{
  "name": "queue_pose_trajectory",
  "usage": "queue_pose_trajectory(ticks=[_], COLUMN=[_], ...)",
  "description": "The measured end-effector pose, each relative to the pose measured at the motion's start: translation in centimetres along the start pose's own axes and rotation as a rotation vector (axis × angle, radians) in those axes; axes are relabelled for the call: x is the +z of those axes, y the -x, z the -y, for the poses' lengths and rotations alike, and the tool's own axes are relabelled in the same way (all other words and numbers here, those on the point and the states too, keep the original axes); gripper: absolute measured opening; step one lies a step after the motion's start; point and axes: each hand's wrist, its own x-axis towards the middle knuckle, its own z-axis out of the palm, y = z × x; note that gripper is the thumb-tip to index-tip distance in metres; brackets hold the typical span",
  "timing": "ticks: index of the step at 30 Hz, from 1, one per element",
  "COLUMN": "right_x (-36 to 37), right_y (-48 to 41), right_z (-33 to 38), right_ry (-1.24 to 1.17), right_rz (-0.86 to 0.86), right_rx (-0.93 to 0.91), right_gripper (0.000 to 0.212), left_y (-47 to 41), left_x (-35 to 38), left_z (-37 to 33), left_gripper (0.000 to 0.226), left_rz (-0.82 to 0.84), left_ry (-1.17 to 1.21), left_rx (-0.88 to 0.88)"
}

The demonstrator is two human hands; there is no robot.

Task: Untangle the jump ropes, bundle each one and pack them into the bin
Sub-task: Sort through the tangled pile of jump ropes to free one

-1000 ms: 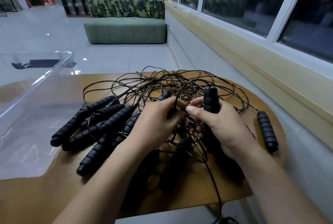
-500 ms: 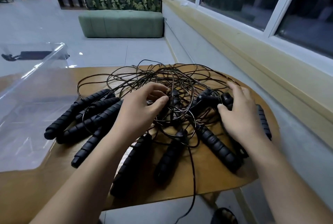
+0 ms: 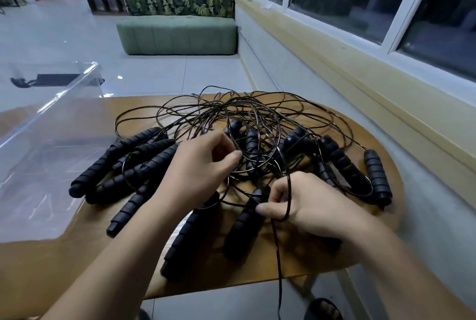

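On the table [image 3: 77,263], tangled ropes [image 3: 257,123] lie right of the bin [image 3: 51,113]. Left hand [image 3: 198,170] pinches a cord loop; right hand [image 3: 309,203] pinches a cord trailing off the edge.

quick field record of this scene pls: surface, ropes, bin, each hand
surface: wooden table, rounded right end
ropes: tangled pile of thin black cords with black ribbed handles, none bundled
bin: clear plastic bin on the table's left, no ropes inside
left hand: left hand pinching cords mid-pile
right hand: right hand pinching a cord looped over its fingers; that cord hangs off the near table edge
stage: untangling, nothing packed
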Motion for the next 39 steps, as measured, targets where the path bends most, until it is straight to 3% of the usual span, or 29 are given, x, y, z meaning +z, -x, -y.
queue_pose_trajectory(ticks=[4,9,12,15,18,20,23,26,29,31,36,39], right_x=[0.2,-0.9,-1.4,-1.7,-1.9,-2.0,-2.2,-2.3,-2.4,-2.4,-2.6,-2.5], right_y=[0.1,-0.1,-0.4,-0.9,-1.4,-1.7,-1.9,-1.9,-1.9,-1.8,-1.7,-1.7], right_z=[0.5,0.7,1.1,1.5,1.5,1.3,0.9,0.8,0.8,0.8,0.9,0.9], right_ry=[-0.223,-0.67,-1.048,-1.276,-1.383,-1.437,-1.524,-1.576,-1.619,-1.641,-1.688,-1.679], right_rz=[0.052,-0.093,-0.072,-0.094,-0.187,-0.249,-0.294,-0.286,-0.279,-0.272,-0.276,-0.28], right_rx=[-0.008,0.012,-0.032,-0.063,-0.027,-0.001,0.017,0.031,0.053,0.064,0.078,0.077], right_gripper=[0.027,0.028,0.033,0.026,0.02,0.018,0.018,0.021,0.022,0.022,0.025,0.026], left_y=[1.1,2.3,2.8,3.5,4.0,4.1,4.1,4.3,4.6,4.6,4.6,4.6], left_x=[0.9,1.1,1.0,1.2,1.6,1.7,1.6,1.5,1.8,1.8,2.0,2.4], left_z=[-0.1,-1.1,-1.9,-2.4,-3.1,-3.6,-3.9,-4.2,-4.2,-4.0,-4.0,-3.9], left_gripper=[0.017,0.016,0.015,0.02,0.016,0.011,0.036,0.042,0.033,0.028,0.044,0.031], left_rz=[0.135,0.199,0.369,0.541,0.575,0.476,0.33,0.455,0.564,0.588,0.573,0.601], left_ry=[-0.076,0.045,0.227,0.225,0.211,0.243,0.136,0.073,-0.082,-0.095,-0.2,-0.179], left_rx=[0.023,-0.046,-0.121,-0.11,-0.076,-0.07,-0.003,-0.049,-0.029,-0.049,-0.101,-0.118])
